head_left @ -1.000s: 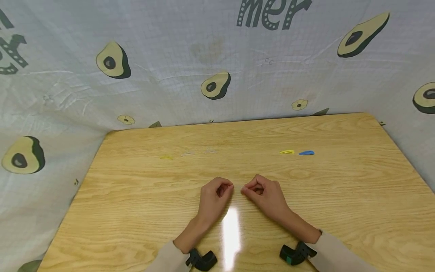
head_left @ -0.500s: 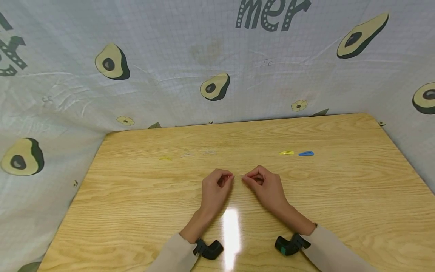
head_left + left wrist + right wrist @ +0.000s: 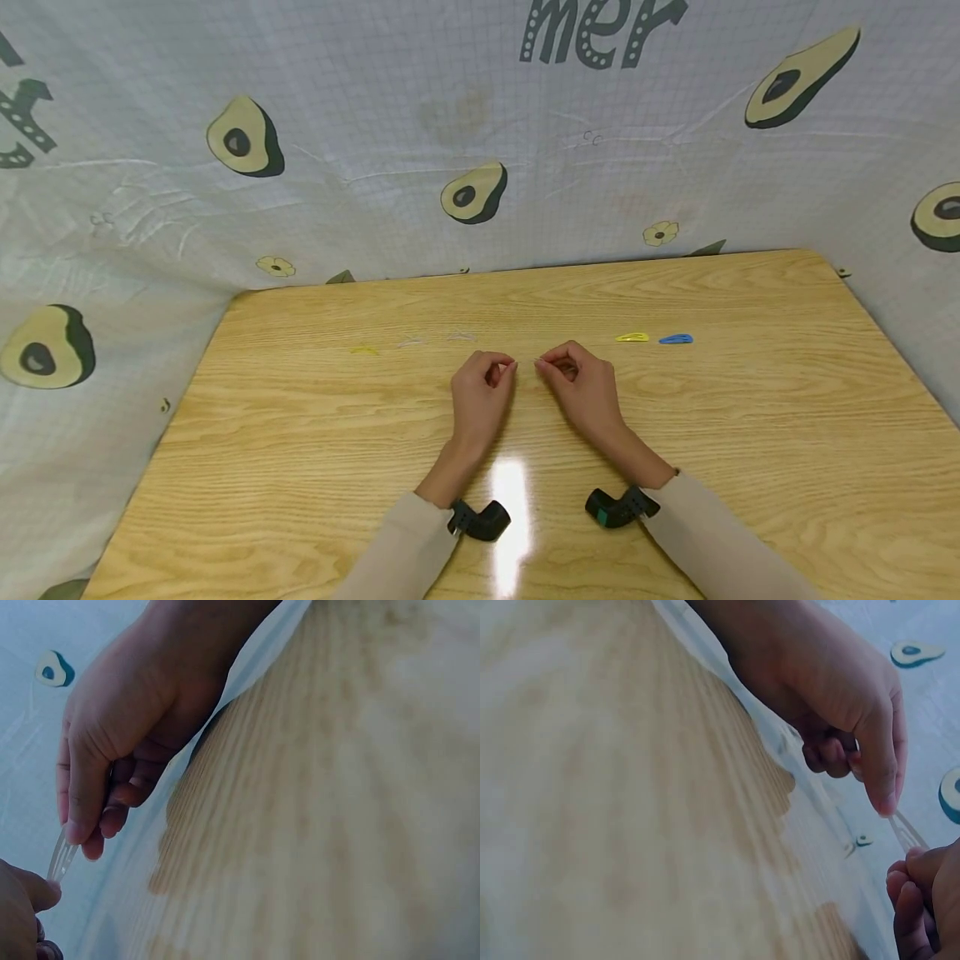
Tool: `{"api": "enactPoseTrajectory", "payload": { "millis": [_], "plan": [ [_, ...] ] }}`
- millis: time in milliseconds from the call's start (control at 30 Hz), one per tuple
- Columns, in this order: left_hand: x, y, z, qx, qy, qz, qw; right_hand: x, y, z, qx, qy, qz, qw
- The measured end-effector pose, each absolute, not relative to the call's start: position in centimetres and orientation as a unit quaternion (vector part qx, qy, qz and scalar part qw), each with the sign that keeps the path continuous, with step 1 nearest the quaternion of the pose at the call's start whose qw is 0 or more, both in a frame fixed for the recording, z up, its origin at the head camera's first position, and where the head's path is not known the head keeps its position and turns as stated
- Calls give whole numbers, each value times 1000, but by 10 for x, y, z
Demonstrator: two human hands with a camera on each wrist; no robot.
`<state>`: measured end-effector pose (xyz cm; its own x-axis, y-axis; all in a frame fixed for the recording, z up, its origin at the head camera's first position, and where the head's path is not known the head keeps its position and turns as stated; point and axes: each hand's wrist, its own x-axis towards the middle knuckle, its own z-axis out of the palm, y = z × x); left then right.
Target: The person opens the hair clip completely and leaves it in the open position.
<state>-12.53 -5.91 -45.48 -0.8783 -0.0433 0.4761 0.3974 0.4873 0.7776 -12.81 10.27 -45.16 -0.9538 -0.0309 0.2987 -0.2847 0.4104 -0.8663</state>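
Note:
My left hand (image 3: 478,402) and right hand (image 3: 588,398) face each other near the middle of the table. Between them is a small whitish hair clip (image 3: 62,856), long and narrow with slots. Both hands pinch it between thumb and fingertips, one at each end. In the left wrist view the right hand (image 3: 124,724) reaches down to the clip's upper end, and the left thumb and fingers show at the lower left. The right wrist view shows the left hand (image 3: 840,690) above and the pale clip (image 3: 907,834) stretching to the right thumb.
On the wooden table (image 3: 300,467), a yellow snap clip (image 3: 632,337) and a blue one (image 3: 677,338) lie at the back right. At the back left are a thin yellow item (image 3: 364,350) and two thin whitish items (image 3: 411,342). A printed cloth (image 3: 360,167) hangs behind.
Both hands have moved together away from the body, toward the back of the table, keeping their pinch on the clip. The items on the table lie where they were.

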Motion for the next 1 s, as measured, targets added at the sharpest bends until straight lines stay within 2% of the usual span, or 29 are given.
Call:
{"api": "enactPoseTrajectory", "payload": {
  "millis": [233, 433, 700, 1000],
  "plan": [
    [-139, -55, -456, -69, -853, -475, 206, -142, 99, -455, 76, -834, 526, 147],
    [-151, -53, -459, -58, -871, -437, 217, -152, 95, -458, 65, -840, 514, 162],
    [-166, -51, -459, -29, -892, -391, 225, -166, 87, -457, 11, -860, 493, 134],
    [-173, -47, -457, 2, -915, -359, 184, -174, 86, -454, -19, -881, 457, 121]
  ]
}}
